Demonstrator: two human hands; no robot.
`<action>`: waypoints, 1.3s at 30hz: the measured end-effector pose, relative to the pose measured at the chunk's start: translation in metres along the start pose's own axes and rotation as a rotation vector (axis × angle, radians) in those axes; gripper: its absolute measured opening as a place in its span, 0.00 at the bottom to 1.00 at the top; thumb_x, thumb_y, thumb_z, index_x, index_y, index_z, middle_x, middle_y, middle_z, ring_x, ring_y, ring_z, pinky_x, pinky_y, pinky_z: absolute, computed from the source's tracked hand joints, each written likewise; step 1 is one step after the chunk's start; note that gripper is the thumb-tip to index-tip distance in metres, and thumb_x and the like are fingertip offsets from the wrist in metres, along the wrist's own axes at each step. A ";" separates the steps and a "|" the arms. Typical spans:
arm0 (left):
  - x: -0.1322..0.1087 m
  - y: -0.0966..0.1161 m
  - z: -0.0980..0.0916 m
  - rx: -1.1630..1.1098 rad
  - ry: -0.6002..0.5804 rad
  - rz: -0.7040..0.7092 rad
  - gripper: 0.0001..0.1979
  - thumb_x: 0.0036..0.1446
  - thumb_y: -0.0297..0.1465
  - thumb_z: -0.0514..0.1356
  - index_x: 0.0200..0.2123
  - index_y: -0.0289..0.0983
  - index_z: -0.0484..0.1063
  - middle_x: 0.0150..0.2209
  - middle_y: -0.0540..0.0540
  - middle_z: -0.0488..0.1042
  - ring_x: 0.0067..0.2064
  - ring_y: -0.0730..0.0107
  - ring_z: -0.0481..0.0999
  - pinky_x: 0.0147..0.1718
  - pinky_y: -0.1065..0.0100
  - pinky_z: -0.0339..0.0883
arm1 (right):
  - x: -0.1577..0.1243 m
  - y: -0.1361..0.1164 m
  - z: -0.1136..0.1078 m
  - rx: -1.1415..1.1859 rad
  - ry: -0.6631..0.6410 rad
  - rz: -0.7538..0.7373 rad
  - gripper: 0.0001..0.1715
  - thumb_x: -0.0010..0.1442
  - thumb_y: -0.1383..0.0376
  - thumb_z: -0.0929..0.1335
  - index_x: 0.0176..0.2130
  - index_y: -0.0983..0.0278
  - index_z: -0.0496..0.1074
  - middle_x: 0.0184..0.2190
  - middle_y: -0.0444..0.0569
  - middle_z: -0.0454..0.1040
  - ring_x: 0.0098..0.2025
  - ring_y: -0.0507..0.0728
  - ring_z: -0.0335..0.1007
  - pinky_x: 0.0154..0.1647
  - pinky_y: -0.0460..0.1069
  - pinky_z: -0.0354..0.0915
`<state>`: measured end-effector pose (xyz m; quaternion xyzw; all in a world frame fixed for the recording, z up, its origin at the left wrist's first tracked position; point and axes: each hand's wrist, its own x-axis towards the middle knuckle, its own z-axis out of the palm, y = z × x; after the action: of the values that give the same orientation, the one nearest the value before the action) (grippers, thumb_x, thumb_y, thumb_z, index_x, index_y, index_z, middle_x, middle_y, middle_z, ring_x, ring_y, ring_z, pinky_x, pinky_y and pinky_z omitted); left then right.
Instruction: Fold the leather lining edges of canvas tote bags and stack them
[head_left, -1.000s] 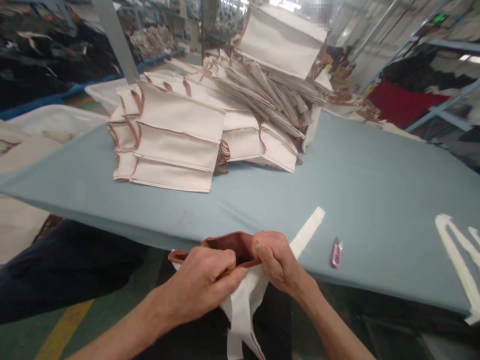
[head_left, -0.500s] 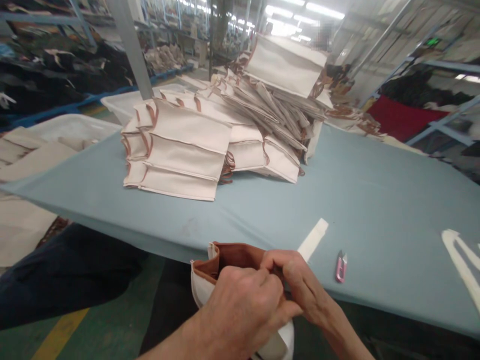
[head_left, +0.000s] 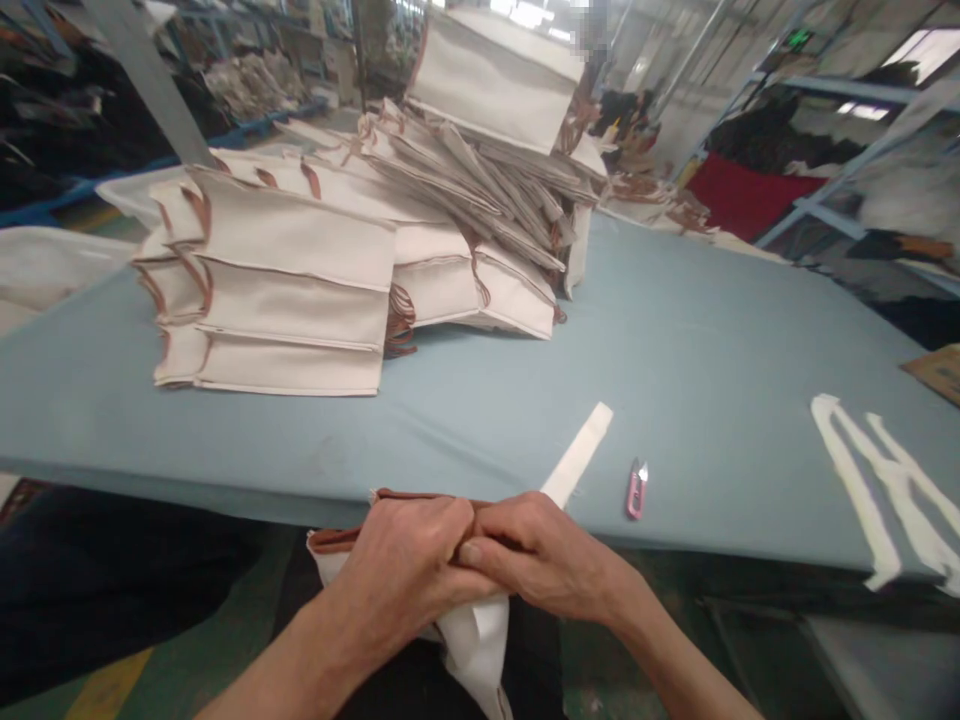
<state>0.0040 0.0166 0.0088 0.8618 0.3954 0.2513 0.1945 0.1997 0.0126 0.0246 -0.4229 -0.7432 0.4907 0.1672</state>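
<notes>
A cream fabric bag (head_left: 480, 635) with a brown lining hangs at the table's front edge, partly covered by my hands. My left hand (head_left: 420, 550) is closed on its upper rim. Close against it, my right hand (head_left: 544, 555) grips the same rim, thumb pressed toward the left hand's fingers. The exact spot pinched between them is hidden. A pale strip (head_left: 579, 455) lies on the table just beyond my right hand. Pink thread snips (head_left: 636, 490) lie to the right of that strip.
The blue-green tabletop (head_left: 697, 380) spans the view. Stacked cream bags (head_left: 292, 310) with brown trim stand at the left and back, in a high pile. White fabric strips (head_left: 862, 490) lie at the right. A white tub (head_left: 60, 265) stands beyond the left edge.
My hands have drawn together on the bag's rim, and its opening has narrowed, showing less brown lining. The view has turned right, so the table things appear further left.
</notes>
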 end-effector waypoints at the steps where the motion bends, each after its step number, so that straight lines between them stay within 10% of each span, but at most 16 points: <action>1: 0.001 -0.003 -0.006 -0.009 -0.038 0.018 0.22 0.54 0.36 0.73 0.22 0.40 0.62 0.20 0.56 0.70 0.21 0.73 0.65 0.23 0.69 0.49 | -0.001 0.001 0.000 0.015 0.006 -0.008 0.22 0.70 0.62 0.68 0.25 0.64 0.65 0.22 0.37 0.60 0.25 0.49 0.56 0.27 0.46 0.50; 8: -0.002 -0.035 -0.058 -0.341 -0.356 -0.135 0.24 0.76 0.36 0.44 0.29 0.39 0.70 0.27 0.54 0.71 0.29 0.71 0.69 0.29 0.71 0.60 | -0.022 -0.002 -0.018 -0.043 0.192 -0.075 0.20 0.72 0.64 0.65 0.27 0.63 0.68 0.25 0.40 0.67 0.27 0.50 0.61 0.30 0.46 0.55; 17: -0.024 -0.034 -0.041 -0.220 -0.279 -0.033 0.08 0.71 0.27 0.56 0.44 0.41 0.76 0.40 0.50 0.81 0.43 0.65 0.78 0.45 0.67 0.64 | -0.028 0.002 -0.024 -0.196 0.216 -0.011 0.16 0.76 0.66 0.60 0.36 0.62 0.70 0.31 0.43 0.73 0.33 0.53 0.67 0.37 0.48 0.60; 26: -0.014 -0.012 -0.087 -0.202 -0.430 0.042 0.12 0.75 0.28 0.49 0.38 0.41 0.68 0.36 0.52 0.75 0.38 0.67 0.72 0.40 0.68 0.63 | -0.010 -0.040 -0.018 -0.614 0.291 -0.255 0.16 0.75 0.66 0.59 0.36 0.63 0.69 0.32 0.49 0.74 0.36 0.60 0.66 0.43 0.55 0.59; 39: -0.016 0.003 -0.104 -0.297 -0.319 -0.044 0.09 0.68 0.27 0.50 0.35 0.41 0.66 0.33 0.56 0.72 0.35 0.72 0.70 0.35 0.73 0.61 | 0.013 -0.057 -0.001 -0.190 0.242 -0.490 0.18 0.74 0.56 0.68 0.33 0.61 0.68 0.29 0.43 0.75 0.32 0.53 0.67 0.37 0.49 0.60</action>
<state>-0.0651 0.0164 0.0889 0.8437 0.3371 0.1630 0.3846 0.1663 0.0147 0.0724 -0.2999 -0.8404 0.3099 0.3281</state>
